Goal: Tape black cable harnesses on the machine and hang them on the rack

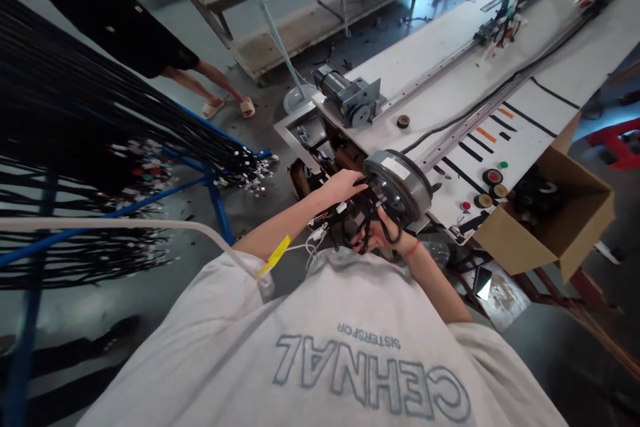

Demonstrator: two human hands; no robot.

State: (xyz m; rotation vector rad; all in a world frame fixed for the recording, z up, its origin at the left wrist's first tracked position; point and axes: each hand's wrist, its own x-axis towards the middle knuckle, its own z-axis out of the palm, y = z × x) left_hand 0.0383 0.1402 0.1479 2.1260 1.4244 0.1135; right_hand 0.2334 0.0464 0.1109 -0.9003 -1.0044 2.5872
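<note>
My right hand [381, 232] is closed around black cable [367, 230], whose loops hang by the fingers, close in front of my shirt. My left hand [345, 187] reaches in from the left, with its fingers bent together at the near edge of a round black machine head [400, 187]. What those fingertips hold is too small and dark to make out. Small white connectors and a thin white cord [316, 235] lie below my left wrist. A yellow tag [275, 255] sits on a pale cord by my left arm.
A long white bench [440, 93] with rails, a motor [345, 93] and push buttons [493, 177] runs to the upper right. An open cardboard box [575, 227] stands right, near a phone [483, 282]. Blue racks [215, 200] hung with black cables fill the left. Another person [125, 20] stands behind them.
</note>
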